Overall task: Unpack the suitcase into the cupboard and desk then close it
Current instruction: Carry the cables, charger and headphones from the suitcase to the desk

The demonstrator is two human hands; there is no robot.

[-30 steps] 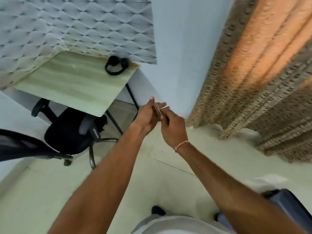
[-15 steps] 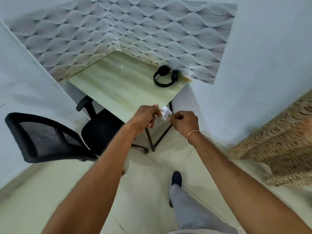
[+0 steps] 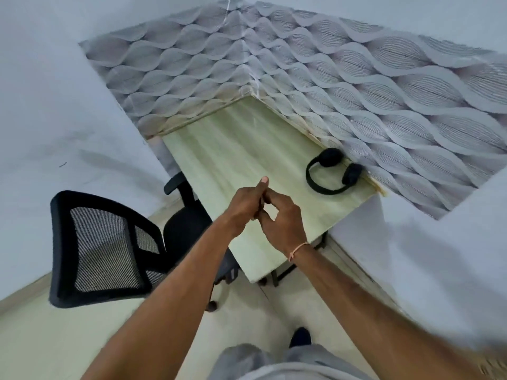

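Note:
My left hand (image 3: 245,205) and my right hand (image 3: 284,224) meet over the front part of the pale wooden desk (image 3: 233,149). Their curled fingers close together round a small item, which is almost entirely hidden between them. My left thumb sticks up above the knuckles. An orange thread band circles my right wrist. Black headphones (image 3: 332,171) lie flat on the desk's right rear corner, against the wave-patterned wall. Neither the suitcase nor the cupboard is in view.
A black mesh office chair (image 3: 101,248) stands left of the desk, its seat pushed partly under the top. A white wall (image 3: 439,256) juts out close on the right. My dark shoe (image 3: 300,337) is on the pale tiled floor below.
The view has swung left from the curtain to the desk, and I have stepped closer. My hands now hang over the desktop. The small white item seen earlier is now covered by my fingers.

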